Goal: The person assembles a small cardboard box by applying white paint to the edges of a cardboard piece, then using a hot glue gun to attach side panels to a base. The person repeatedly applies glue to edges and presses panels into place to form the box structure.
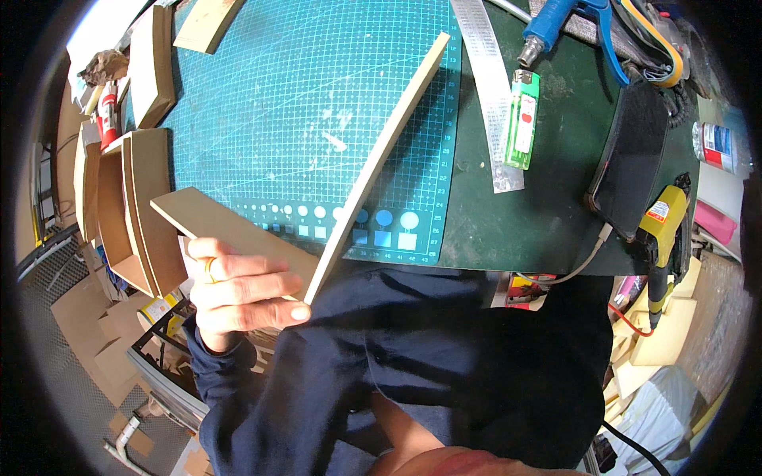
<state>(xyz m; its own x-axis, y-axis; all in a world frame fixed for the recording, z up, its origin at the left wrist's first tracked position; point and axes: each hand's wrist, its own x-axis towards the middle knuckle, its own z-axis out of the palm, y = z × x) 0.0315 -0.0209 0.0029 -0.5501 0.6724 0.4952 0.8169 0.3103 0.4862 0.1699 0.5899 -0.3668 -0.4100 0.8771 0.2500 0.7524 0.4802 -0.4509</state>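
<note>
My left hand [246,292], wearing a ring, is closed at the mat's near left edge. Thumb and fingers grip two pale wooden strips that meet at an angle near the thumb. One strip [379,163] stretches away to the far right, narrow edge up; the other strip [230,226] slants to the far left, showing its broad face. Whether they are fastened together I cannot tell. Under them lies a teal cutting mat [278,103] with a printed grid. A small white scrap [334,141] rests on the mat. My right hand is out of view.
Right of the mat lie a metal ruler [488,95], a green lighter [521,123], a blue gun-shaped tool with a metal nozzle [543,36] and a dark phone-like device [631,151]. A yellow-black tool [665,214] sits at the right edge. Wooden pieces [149,214] stand at left.
</note>
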